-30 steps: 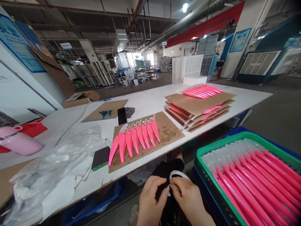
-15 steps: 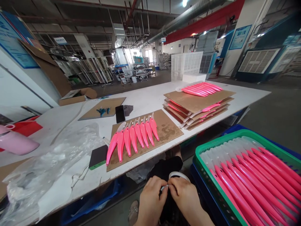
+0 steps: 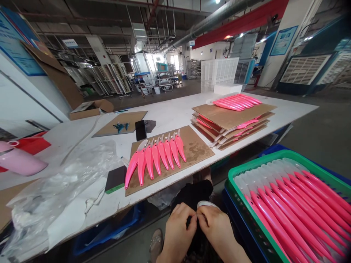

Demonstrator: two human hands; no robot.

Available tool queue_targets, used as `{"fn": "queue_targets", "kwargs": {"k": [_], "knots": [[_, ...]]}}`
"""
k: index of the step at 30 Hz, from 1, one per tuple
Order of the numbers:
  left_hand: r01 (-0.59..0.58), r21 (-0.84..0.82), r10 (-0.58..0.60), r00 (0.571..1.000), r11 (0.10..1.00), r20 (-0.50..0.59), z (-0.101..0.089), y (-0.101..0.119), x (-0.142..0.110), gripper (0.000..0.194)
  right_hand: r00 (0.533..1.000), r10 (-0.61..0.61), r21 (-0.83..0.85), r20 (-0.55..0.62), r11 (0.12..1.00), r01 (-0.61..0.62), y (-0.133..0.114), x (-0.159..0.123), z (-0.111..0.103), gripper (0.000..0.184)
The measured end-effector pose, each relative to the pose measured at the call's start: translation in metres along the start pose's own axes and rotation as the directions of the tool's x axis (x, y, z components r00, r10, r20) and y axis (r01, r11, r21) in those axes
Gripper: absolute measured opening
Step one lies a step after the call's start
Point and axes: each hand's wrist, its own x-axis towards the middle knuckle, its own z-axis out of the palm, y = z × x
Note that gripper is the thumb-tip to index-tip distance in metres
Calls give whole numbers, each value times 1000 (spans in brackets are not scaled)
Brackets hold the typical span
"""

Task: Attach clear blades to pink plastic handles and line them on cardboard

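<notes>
My left hand (image 3: pixel 177 229) and my right hand (image 3: pixel 216 225) meet in my lap below the table edge, fingertips pinched together on a small white curved piece (image 3: pixel 206 204). Only its rim shows above my right fingers. On the white table (image 3: pixel 175 117) in front of me lies a brown board (image 3: pixel 192 148) with a row of several pink curved parts (image 3: pixel 156 159). At my right a green crate (image 3: pixel 233 180) is full of long pink parts (image 3: pixel 296 212).
A stack of brown boards (image 3: pixel 233 122) with more pink parts lies at the table's far right. Crumpled clear plastic (image 3: pixel 63 182) covers the left. A black phone (image 3: pixel 140 130), a dark pad (image 3: pixel 116 179), a pink bottle (image 3: pixel 19 160) and a cardboard box (image 3: pixel 90 109) are also there.
My hands have stayed together on the white piece and sunk slightly lower in view. The view has shifted a little; nothing on the table moved.
</notes>
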Motion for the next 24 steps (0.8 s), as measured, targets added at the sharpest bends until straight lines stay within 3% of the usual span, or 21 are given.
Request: {"fn": "queue_targets", "kwargs": {"k": [2, 4, 5, 7, 10, 11, 13, 15, 17, 19, 21, 22, 24], "knots": [[46, -188, -52, 998, 981, -26, -1, 4, 0, 19, 999, -20, 77, -50, 997, 24, -3, 1, -3, 20], [125, -431, -143, 990, 894, -11, -2, 8, -1, 19, 992, -43, 151, -119, 987, 61, -7, 3, -6, 19], [171, -560, -195, 981, 810, 17, -3, 10, -1, 18, 987, -53, 181, -155, 980, 81, -10, 3, -7, 18], [257, -786, -282, 953, 563, 110, -2, 14, -1, 19, 978, -59, 230, -202, 968, 105, -14, 6, -9, 16], [277, -944, -351, 914, 179, 202, -2, 15, 3, 23, 975, -11, 284, -224, 956, 76, -12, 16, -12, 16], [259, -961, -375, 904, 100, 205, -3, 14, 6, 23, 972, 22, 292, -232, 955, 48, -8, 22, -13, 17], [210, -977, -415, 892, 31, 179, -8, 9, 14, 21, 964, 81, 261, -254, 965, -13, 3, 41, -13, 18], [175, -983, -444, 886, 52, 135, -17, 0, 25, 21, 959, 105, 186, -264, 981, -56, 15, 67, -11, 21], [115, -981, -475, 879, 154, 29, -27, -13, 38, 30, 961, 92, 102, -263, 993, -67, 24, 99, -6, 25], [66, -938, -510, 851, 340, -125, -40, -30, 56, 42, 968, 70, 26, -242, 998, -65, 30, 134, 2, 33], [120, -804, -514, 821, 583, -250, -52, -50, 77, 44, 979, 43, -62, -200, 997, -56, 35, 168, 12, 36], [153, -697, -476, 827, 701, -297, -58, -61, 88, 44, 984, 27, -104, -176, 993, -46, 38, 182, 18, 35], [140, -508, -389, 817, 850, -426, -66, -85, 107, 44, 994, -11, -181, -113, 983, -10, 45, 205, 29, 26]]}}
